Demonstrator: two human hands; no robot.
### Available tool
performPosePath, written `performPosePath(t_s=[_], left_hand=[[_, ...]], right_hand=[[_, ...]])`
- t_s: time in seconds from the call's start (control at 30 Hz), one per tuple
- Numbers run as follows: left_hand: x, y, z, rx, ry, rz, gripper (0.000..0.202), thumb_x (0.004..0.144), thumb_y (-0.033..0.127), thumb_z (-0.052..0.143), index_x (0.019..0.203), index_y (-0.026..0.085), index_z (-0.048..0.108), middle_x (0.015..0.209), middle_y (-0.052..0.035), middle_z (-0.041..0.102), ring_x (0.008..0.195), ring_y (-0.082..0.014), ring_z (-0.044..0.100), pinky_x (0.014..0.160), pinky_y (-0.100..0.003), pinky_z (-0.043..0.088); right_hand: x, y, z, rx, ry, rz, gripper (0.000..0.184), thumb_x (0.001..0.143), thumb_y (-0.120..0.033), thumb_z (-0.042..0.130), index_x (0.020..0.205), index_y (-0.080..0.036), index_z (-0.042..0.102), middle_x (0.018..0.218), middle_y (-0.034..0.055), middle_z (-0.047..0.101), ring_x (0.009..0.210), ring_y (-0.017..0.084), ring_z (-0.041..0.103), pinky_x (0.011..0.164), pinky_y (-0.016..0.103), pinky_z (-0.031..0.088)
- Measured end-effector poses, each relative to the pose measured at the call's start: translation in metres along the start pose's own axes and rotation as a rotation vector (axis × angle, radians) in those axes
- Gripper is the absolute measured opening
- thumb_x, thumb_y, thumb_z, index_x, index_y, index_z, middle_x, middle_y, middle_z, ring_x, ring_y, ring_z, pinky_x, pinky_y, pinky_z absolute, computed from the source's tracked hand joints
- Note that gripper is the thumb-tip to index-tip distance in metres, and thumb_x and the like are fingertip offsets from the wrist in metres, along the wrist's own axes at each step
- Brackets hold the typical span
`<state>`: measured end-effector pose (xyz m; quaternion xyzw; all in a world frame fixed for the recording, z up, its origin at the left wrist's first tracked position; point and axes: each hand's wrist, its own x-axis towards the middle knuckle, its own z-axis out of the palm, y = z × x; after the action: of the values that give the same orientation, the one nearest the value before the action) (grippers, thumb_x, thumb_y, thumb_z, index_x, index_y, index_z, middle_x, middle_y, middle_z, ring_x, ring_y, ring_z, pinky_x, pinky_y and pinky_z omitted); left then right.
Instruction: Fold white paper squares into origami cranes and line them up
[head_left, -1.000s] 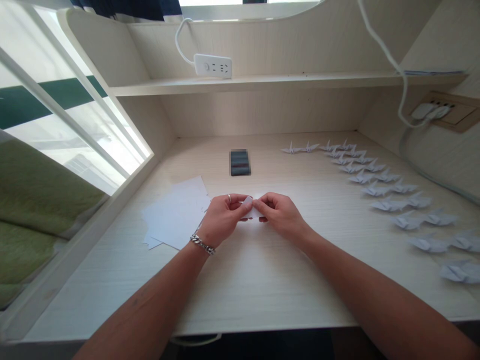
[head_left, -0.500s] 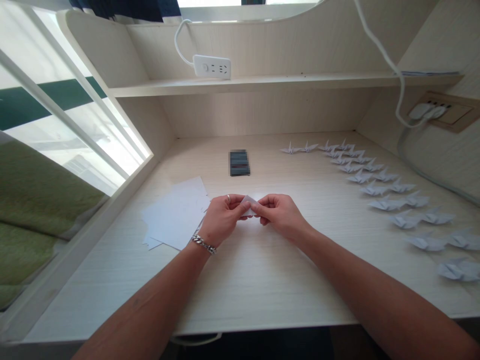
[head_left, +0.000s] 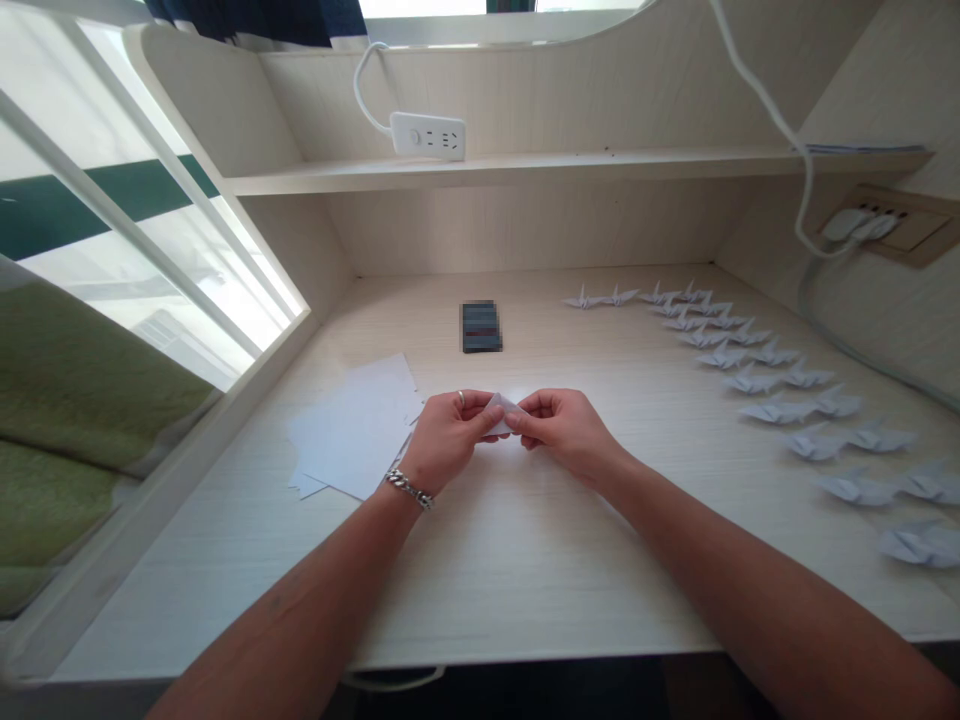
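A small folded piece of white paper (head_left: 501,412) is held just above the desk, a point of it facing up. My left hand (head_left: 448,428) pinches its left side, thumb in front and fingers behind. On the other side my right hand (head_left: 561,424) grips its right edge between thumb and fingers. My fingers hide much of the paper's lower part. White paper sheets (head_left: 349,425) lie loosely stacked left of my left hand. Folded white paper cranes (head_left: 776,407) stand in a paired line down the right side of the desk.
A dark, blurred-out rectangular item (head_left: 481,327) lies beyond my hands on the desk (head_left: 525,570). On the shelf (head_left: 555,172) at the back rests a white power strip (head_left: 428,136). A white cable (head_left: 772,115) hangs at the right, near a wall socket (head_left: 892,224).
The camera view has shifted very slightly. Both hands keep their pinch on the folded paper, with hardly any movement of the fingers.
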<state>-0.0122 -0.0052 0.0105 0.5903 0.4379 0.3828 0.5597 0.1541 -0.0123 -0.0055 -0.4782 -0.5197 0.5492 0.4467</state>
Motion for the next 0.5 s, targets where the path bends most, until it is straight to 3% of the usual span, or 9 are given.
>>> performPosePath(t_s=[0.5], left_hand=[[-0.0009, 0.0021, 0.0011, 0.018, 0.001, 0.016, 0.030, 0.074, 0.041, 0.070, 0.082, 0.012, 0.072, 0.076, -0.0065, 0.072, 0.075, -0.0174, 0.066, 0.073, -0.030, 0.055]], right_hand=[[0.0002, -0.0013, -0.0016, -0.019, -0.002, 0.008, 0.027, 0.061, -0.034, 0.080, 0.071, -0.014, 0.065, 0.060, 0.0012, 0.065, 0.051, 0.011, 0.056, 0.052, 0.025, 0.046]])
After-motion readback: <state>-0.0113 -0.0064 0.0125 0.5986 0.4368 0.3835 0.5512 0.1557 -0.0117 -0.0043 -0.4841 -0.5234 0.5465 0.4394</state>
